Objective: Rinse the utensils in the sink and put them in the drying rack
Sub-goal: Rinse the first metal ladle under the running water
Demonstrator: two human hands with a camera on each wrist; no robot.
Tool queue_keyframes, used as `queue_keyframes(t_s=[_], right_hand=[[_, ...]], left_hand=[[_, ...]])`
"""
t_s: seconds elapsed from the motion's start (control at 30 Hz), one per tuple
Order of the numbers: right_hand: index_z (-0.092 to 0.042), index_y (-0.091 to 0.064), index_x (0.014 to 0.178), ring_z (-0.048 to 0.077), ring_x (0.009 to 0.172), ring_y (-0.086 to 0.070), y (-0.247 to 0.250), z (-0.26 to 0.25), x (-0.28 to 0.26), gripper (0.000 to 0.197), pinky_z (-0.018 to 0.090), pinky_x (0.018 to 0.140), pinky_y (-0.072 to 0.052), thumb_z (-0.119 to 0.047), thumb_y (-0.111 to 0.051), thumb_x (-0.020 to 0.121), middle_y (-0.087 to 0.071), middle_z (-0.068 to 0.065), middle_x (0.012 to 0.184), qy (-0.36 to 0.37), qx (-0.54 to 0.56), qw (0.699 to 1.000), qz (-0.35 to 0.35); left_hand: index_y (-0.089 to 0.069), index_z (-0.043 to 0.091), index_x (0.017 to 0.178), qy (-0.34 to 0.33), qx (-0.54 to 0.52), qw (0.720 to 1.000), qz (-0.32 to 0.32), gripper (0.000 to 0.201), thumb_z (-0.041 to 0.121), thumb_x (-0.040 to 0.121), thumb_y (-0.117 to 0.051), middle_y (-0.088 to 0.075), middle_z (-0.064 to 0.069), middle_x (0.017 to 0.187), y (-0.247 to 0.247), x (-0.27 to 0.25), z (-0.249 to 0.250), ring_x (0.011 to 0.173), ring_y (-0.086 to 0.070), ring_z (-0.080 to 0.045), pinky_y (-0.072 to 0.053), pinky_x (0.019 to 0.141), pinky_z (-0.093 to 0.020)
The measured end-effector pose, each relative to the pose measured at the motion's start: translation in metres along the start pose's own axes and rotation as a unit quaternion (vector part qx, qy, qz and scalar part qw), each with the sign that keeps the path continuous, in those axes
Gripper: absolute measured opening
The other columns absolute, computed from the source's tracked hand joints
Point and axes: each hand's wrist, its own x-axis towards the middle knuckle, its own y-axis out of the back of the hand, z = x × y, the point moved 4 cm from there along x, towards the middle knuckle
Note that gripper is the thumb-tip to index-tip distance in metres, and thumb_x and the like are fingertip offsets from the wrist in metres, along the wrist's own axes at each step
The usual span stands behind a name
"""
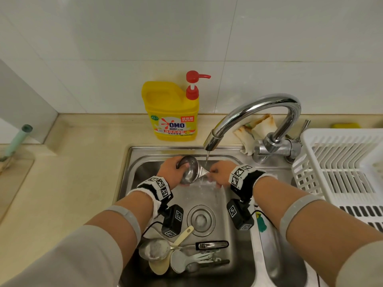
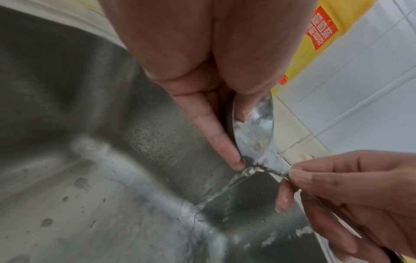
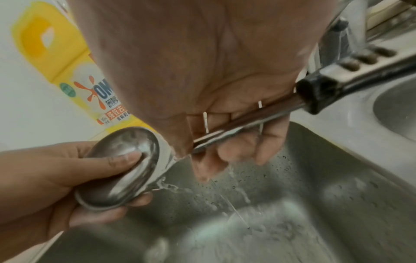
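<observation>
A steel ladle is held under the thin water stream from the faucet, above the far end of the sink. My left hand grips its bowl, thumb pressed on the rounded back. My right hand holds the shaft near the bowl, and the black-ended handle sticks out past the palm. Water runs off the ladle's neck into the basin. Several more utensils, spoons and a ladle, lie piled at the sink's near end. The white drying rack stands to the right.
A yellow detergent bottle with a red pump stands behind the sink. A crumpled cloth lies beside the faucet base. A second, smaller basin sits between the sink and the rack. The drain is mid-basin.
</observation>
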Motion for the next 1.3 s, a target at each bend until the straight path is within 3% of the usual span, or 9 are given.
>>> queue_keyframes(t_s=[0.13,0.2,0.4,0.57,0.7,0.83,0.97,1.13,1.3], right_hand=[[-0.02,-0.072,0.095,0.021,0.083,-0.061,0.005,0.002,-0.004,0.03,0.031,0.079,-0.051,-0.035,-0.047,0.102,-0.063,-0.001,0.084,0.021,-0.012,0.999,0.049],[-0.022,-0.073,0.101,0.02,0.085,-0.06,0.006,0.006,-0.006,0.03,0.028,0.074,-0.044,-0.035,-0.046,0.103,-0.063,-0.001,0.087,0.02,0.015,0.996,0.08],[-0.019,-0.07,0.109,0.022,0.095,-0.06,0.0,0.024,-0.011,0.035,0.028,0.076,-0.039,-0.036,-0.04,0.105,-0.067,0.004,0.105,0.001,0.019,0.995,0.098],[-0.022,-0.067,0.103,0.016,0.081,-0.055,0.001,0.031,-0.02,0.026,0.026,0.071,-0.037,-0.037,-0.047,0.102,-0.059,-0.006,0.086,0.015,0.025,0.991,0.132],[-0.022,-0.064,0.099,0.014,0.078,-0.053,0.002,0.029,-0.026,0.02,0.027,0.069,-0.037,-0.038,-0.052,0.099,-0.051,-0.012,0.074,0.047,0.029,0.985,0.161],[-0.024,-0.065,0.103,0.012,0.078,-0.051,0.001,0.026,-0.029,0.018,0.025,0.066,-0.037,-0.038,-0.056,0.098,-0.049,-0.014,0.072,0.054,0.05,0.982,0.171],[-0.023,-0.068,0.104,0.015,0.093,-0.059,0.001,0.027,-0.03,0.018,0.027,0.082,-0.046,-0.036,-0.059,0.097,-0.064,-0.006,0.096,0.06,0.096,0.976,0.186],[-0.021,-0.069,0.101,0.017,0.096,-0.061,-0.003,0.034,-0.028,0.017,0.032,0.089,-0.049,-0.034,-0.059,0.096,-0.068,-0.003,0.1,0.039,0.126,0.973,0.189],[-0.026,-0.066,0.093,0.016,0.086,-0.06,-0.005,0.04,-0.029,0.01,0.03,0.081,-0.048,-0.033,-0.06,0.095,-0.064,-0.006,0.086,0.029,0.144,0.969,0.199]], left_hand=[[-0.069,0.02,0.103,0.028,-0.132,0.99,-0.034,0.01,0.018,0.094,-0.063,-0.072,-0.008,0.104,0.001,-0.004,-0.001,0.099,-0.068,-0.028,-0.059,0.087,-0.048],[-0.067,0.018,0.104,0.059,-0.225,0.968,-0.094,0.013,0.012,0.093,-0.066,-0.069,-0.019,0.105,-0.005,-0.009,0.002,0.096,-0.07,-0.029,-0.061,0.082,-0.043],[-0.053,0.025,0.137,0.108,-0.266,0.937,-0.197,0.066,0.024,0.079,-0.083,-0.062,-0.006,0.126,-0.023,-0.015,0.004,0.115,-0.064,-0.021,-0.058,0.09,-0.035],[-0.052,0.01,0.136,0.113,-0.302,0.932,-0.168,0.058,0.026,0.086,-0.076,-0.063,-0.016,0.128,-0.031,-0.012,0.01,0.112,-0.066,-0.027,-0.058,0.086,-0.035],[-0.067,0.017,0.117,0.084,-0.305,0.935,-0.16,0.034,0.023,0.085,-0.078,-0.071,-0.014,0.116,-0.034,-0.009,0.013,0.11,-0.067,-0.03,-0.056,0.094,-0.049],[-0.065,0.025,0.105,0.094,-0.307,0.939,-0.12,0.027,0.026,0.083,-0.08,-0.07,-0.01,0.11,-0.032,-0.005,0.017,0.103,-0.069,-0.026,-0.057,0.091,-0.05],[-0.06,0.026,0.123,0.112,-0.32,0.937,-0.089,0.066,0.044,0.067,-0.088,-0.065,-0.012,0.122,-0.029,-0.004,0.014,0.109,-0.068,-0.03,-0.059,0.085,-0.052],[-0.061,0.018,0.133,0.125,-0.435,0.885,-0.113,0.039,0.019,0.094,-0.067,-0.067,-0.014,0.126,-0.027,-0.005,0.013,0.113,-0.067,-0.031,-0.059,0.085,-0.044],[-0.059,0.01,0.131,0.162,-0.412,0.89,-0.111,0.031,0.021,0.105,-0.047,-0.067,-0.016,0.122,-0.024,-0.009,0.014,0.103,-0.068,-0.027,-0.061,0.071,-0.033]])
